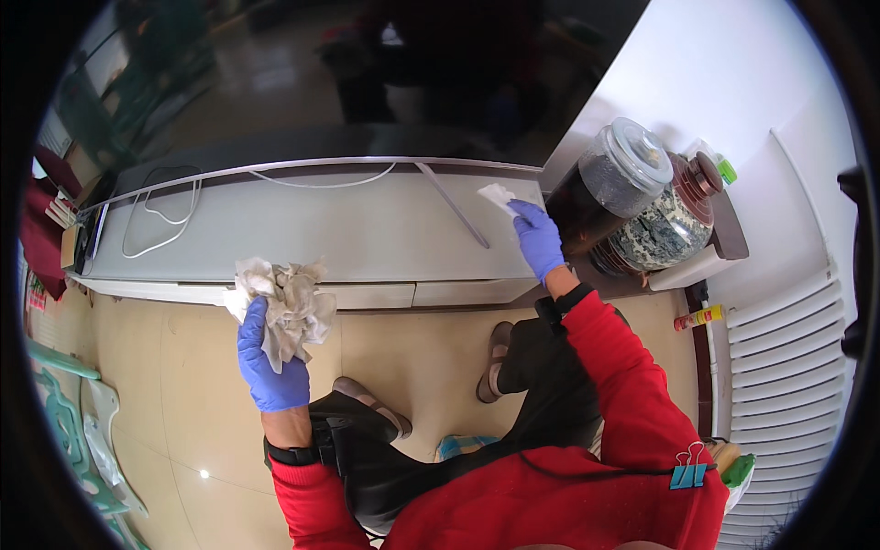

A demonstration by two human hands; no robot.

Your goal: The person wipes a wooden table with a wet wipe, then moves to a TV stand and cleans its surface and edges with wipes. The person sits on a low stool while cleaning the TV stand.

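My left hand (271, 364), in a blue-violet glove, grips a bunch of crumpled, soiled white tissues or wipes (285, 302) in front of the cabinet's front edge. My right hand (538, 237), gloved alike, pinches a folded white wipe (498, 198) over the right end of the low TV cabinet's pale glass top (330, 234). Behind the top stands a large television with a dark, glossy screen (309, 75); its slanting metal foot (454, 206) rests on the glass, left of my right hand.
White cables (161, 244) lie on the cabinet top. At right stand a large lidded glass jar (625, 165) of dark contents and a patterned round jar (663, 227). A white radiator (787, 364) and a spray can (698, 317) are by the wall. Green plastic chairs (65, 426) stand at left.
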